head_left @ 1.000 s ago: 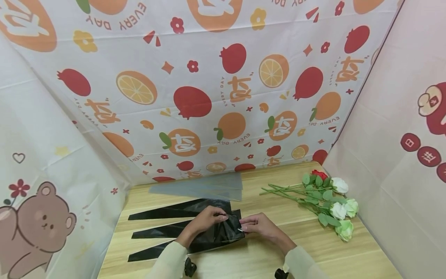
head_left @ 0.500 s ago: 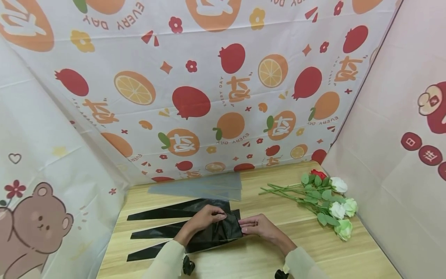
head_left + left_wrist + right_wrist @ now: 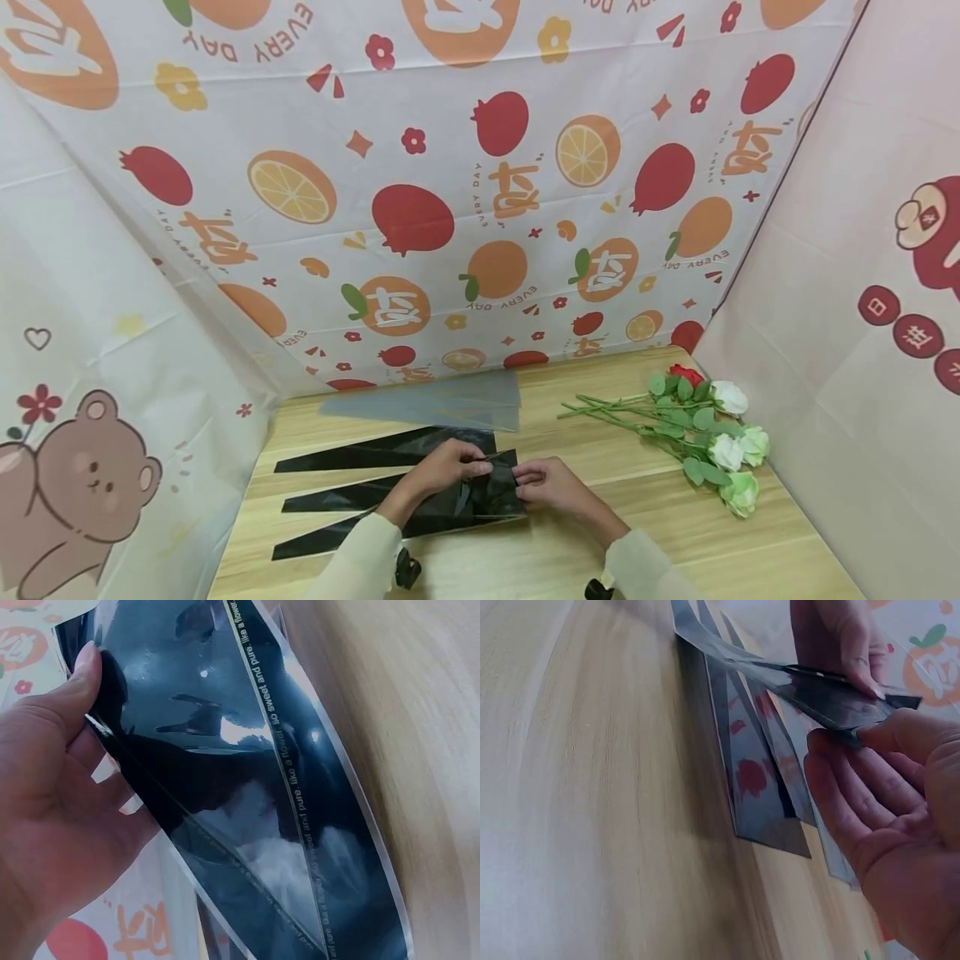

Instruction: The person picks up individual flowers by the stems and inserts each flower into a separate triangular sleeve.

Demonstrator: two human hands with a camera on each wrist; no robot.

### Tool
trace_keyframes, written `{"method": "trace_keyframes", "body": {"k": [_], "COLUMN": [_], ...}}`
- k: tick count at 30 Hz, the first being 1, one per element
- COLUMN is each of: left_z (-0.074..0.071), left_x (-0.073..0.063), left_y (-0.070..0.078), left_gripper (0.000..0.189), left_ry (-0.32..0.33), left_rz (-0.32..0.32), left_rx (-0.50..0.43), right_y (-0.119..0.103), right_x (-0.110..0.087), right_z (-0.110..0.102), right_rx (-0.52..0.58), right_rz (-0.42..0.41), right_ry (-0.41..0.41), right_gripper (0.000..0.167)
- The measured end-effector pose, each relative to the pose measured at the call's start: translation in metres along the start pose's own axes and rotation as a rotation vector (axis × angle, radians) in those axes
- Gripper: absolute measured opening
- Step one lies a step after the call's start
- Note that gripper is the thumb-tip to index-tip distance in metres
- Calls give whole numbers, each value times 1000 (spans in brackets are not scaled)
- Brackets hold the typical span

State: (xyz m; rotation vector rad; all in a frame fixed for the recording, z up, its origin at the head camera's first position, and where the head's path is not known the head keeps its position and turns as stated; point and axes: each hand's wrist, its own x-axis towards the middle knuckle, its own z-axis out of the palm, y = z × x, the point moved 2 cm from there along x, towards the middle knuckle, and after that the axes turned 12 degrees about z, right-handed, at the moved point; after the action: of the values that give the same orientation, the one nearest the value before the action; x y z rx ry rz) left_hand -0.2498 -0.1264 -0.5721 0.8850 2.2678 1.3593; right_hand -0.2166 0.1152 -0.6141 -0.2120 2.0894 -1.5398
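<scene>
Both hands work at the wide end of a black tapered flower sleeve [image 3: 497, 493], a glossy plastic film. Its top edge is pinched between the thumb and fingers of my left hand [image 3: 448, 468]. In the left wrist view the sleeve [image 3: 225, 757] shows thin gold lines of lettering, "so sweet and pure, like a flower", and a pale border. My right hand [image 3: 558, 490] pinches the end edge; in the right wrist view, the thumb of this right hand [image 3: 900, 795] lies on top of the film with fingers below. Other black sleeves [image 3: 352, 452] lie flat beneath and behind.
Clear tapered sleeves [image 3: 420, 402] lie at the back of the wooden table [image 3: 615, 542]. Artificial roses [image 3: 686, 425] in red, white and pale green lie to the right, stems pointing left. A fruit-print cloth [image 3: 442, 167] rises behind the table.
The black film between my hands has shifted and creased differently. My right fingers have moved slightly along its end edge, while the left hand stays nearly in place.
</scene>
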Motion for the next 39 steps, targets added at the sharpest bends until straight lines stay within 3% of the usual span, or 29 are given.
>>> {"method": "trace_keyframes", "body": {"k": [10,16,25,32,39], "left_z": [3,4,7,4,-8], "left_x": [12,21,27,22,9], "left_y": [7,16,18,17,6], "left_gripper": [22,22,21,22,20], "left_ry": [0,0,2,10,80], "left_rz": [9,10,25,22,-8], "left_rx": [57,34,44,22,44], "right_y": [-9,-12,-15,-16,-11], "right_x": [8,12,19,18,19], "right_z": [5,8,17,20,16], "right_rx": [-57,-81,-92,-83,-56], "right_rz": [41,15,25,-25,-32], "right_ry": [86,110,187,262,326], "right_gripper": [39,27,30,32,33]}}
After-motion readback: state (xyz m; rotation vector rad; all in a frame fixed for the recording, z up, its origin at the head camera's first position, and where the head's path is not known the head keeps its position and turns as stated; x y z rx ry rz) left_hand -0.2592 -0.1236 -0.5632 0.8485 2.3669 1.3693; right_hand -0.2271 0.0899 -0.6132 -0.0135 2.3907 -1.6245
